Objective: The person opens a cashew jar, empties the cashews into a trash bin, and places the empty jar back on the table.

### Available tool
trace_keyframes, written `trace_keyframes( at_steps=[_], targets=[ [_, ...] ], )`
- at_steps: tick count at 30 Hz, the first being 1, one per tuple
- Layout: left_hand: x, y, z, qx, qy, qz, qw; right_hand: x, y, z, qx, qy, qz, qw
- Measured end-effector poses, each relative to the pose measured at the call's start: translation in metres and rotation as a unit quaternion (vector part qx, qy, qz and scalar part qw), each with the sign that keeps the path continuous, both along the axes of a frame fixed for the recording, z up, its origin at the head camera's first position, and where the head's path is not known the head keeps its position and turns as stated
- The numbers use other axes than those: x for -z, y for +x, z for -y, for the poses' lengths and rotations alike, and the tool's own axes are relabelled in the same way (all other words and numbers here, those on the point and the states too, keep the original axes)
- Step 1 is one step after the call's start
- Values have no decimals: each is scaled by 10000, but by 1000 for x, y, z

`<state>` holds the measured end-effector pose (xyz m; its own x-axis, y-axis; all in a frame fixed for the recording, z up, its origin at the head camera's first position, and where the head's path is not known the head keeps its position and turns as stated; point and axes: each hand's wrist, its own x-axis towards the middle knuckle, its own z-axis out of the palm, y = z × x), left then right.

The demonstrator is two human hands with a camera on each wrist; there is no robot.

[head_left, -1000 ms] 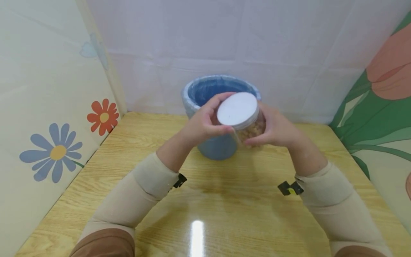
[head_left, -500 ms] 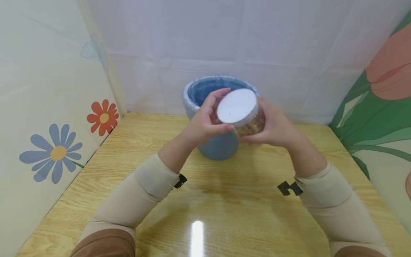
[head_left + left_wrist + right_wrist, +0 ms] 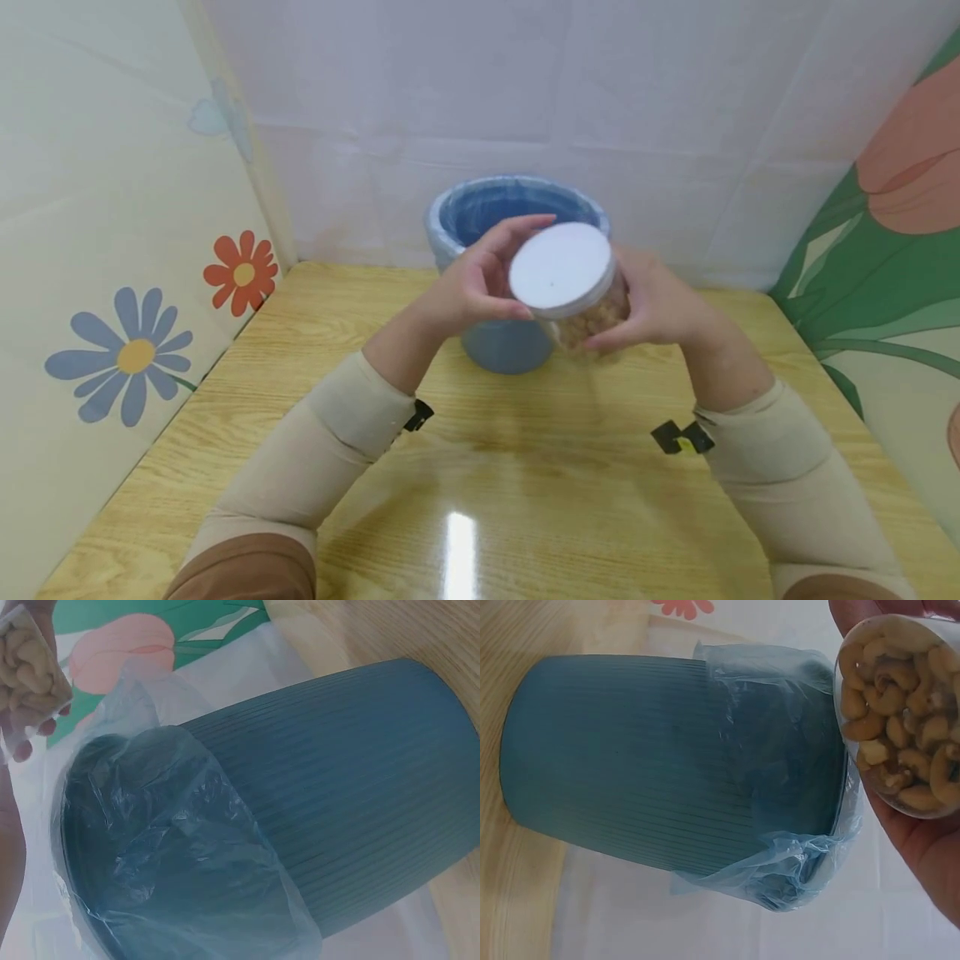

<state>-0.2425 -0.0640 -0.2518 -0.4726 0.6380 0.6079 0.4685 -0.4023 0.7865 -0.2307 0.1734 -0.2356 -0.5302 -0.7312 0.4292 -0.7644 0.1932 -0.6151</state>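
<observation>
From the jar (image 3: 562, 267) in the head view, a hand could pass at 6 o'clock over the bare table (image 3: 540, 483), between the left forearm (image 3: 352, 417) at 8 o'clock and the right forearm (image 3: 780, 442) at 4. The left hand (image 3: 480, 283) at 9 and right hand (image 3: 656, 304) at 3 block both flanks, with 2 strips of tabletop beyond them; the bin (image 3: 510, 346) obstructs 11 o'clock, and the white sheet (image 3: 525, 83) behind bounds 12.
</observation>
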Motion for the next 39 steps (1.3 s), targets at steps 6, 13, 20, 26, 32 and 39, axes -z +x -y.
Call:
trace_keyframes(
  at_steps=[6,13,20,26,32,39],
  targets=[
    [1,-2,1,182,-118,-183,9996,2,-1,2,-287,66,194,9994],
    [2,-1,1,-57,-130,-166,9998,2,0,3,-147,113,183,9997],
    [3,0,-2,-373,-96,-173,9991,0,4,6,159,46,279,9995],
    [4,-1,-4,-546,24,-130,9984,-1,4,7,336,-72,247,9991],
    [1,4,-6,-697,100,230,9973,0,5,11,772,-258,357,9960],
    [-5,13,-11,-1465,-53,686,9868,1,8,15,1580,-297,222,9867]
  ],
)
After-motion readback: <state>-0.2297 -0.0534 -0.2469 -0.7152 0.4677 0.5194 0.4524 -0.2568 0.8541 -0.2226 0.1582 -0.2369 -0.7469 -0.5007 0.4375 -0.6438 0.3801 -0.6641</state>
